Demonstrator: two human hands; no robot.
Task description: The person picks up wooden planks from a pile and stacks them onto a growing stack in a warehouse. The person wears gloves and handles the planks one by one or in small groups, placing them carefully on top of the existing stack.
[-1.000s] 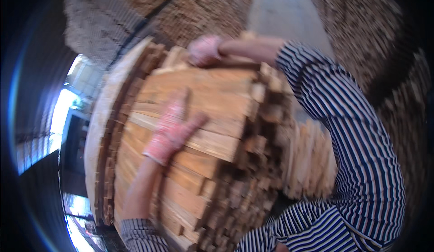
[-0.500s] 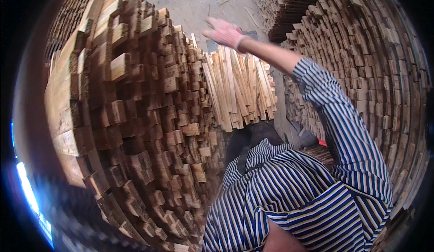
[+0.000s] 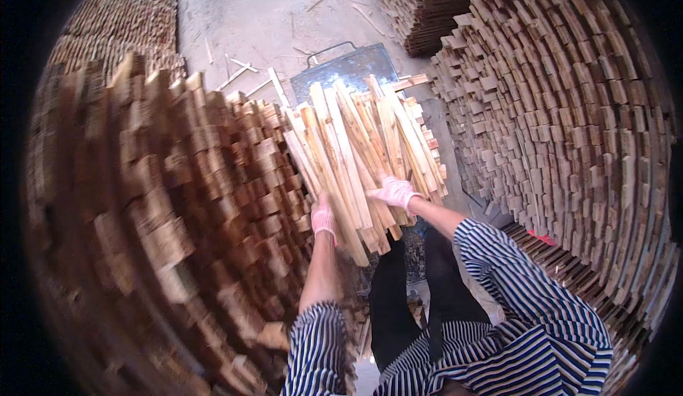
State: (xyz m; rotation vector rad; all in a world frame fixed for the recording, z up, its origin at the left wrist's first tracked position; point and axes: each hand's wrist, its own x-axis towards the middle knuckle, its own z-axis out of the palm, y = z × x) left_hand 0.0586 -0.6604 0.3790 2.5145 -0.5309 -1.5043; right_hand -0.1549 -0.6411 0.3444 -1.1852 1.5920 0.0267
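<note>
In front of my legs lies a heap of pale wooden slats (image 3: pixel 346 158), piled lengthwise with their near ends uneven. My left hand (image 3: pixel 324 218), in a pink-and-white glove, is closed against the left side of several slats; its fingertips are partly hidden by the wood. My right hand (image 3: pixel 395 191), gloved alike, grips the same slats from the right near their close ends, with its thumb lying across the top. Between the two hands the near ends of this bunch jut out toward me.
Beyond the heap is a dark metal cart bed (image 3: pixel 370 60) with a bent handle (image 3: pixel 333 47). A tall stack of slats (image 3: pixel 163 204) rises close on my left, another stack (image 3: pixel 548 104) on my right. Loose wood scraps (image 3: pixel 238 72) lie on the concrete floor (image 3: pixel 242 19).
My right hand has come down and back from above the far end onto the slats. My left hand has come into view at their left side. The view has shifted, showing more cart and floor.
</note>
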